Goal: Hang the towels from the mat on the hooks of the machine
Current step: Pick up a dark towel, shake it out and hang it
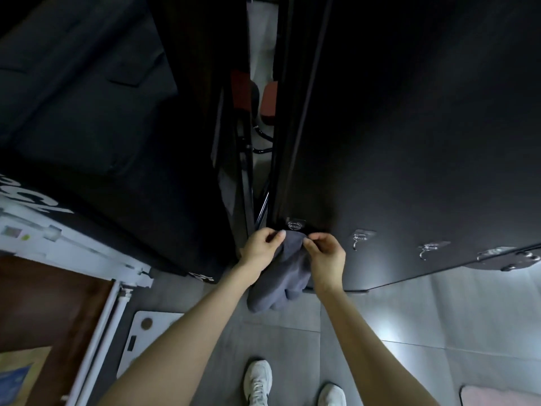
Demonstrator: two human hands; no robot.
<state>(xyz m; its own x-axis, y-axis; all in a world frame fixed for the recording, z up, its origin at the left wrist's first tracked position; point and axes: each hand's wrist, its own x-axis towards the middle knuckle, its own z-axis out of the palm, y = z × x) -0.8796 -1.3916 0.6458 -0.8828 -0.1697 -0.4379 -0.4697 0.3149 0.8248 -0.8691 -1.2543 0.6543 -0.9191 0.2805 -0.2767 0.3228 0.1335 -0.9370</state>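
A dark grey towel hangs down against the black machine, its top edge just below the leftmost clear hook. My left hand pinches the towel's top at the left. My right hand pinches the top at the right, thumb and forefinger together. Three more clear hooks sit in a row to the right: one, another and a third, all bare. A pink mat corner shows at the bottom right.
A second black cabinet stands at the left with a narrow gap between it and the machine. A white frame and brown surface lie at lower left. My white shoes stand on the grey tiled floor.
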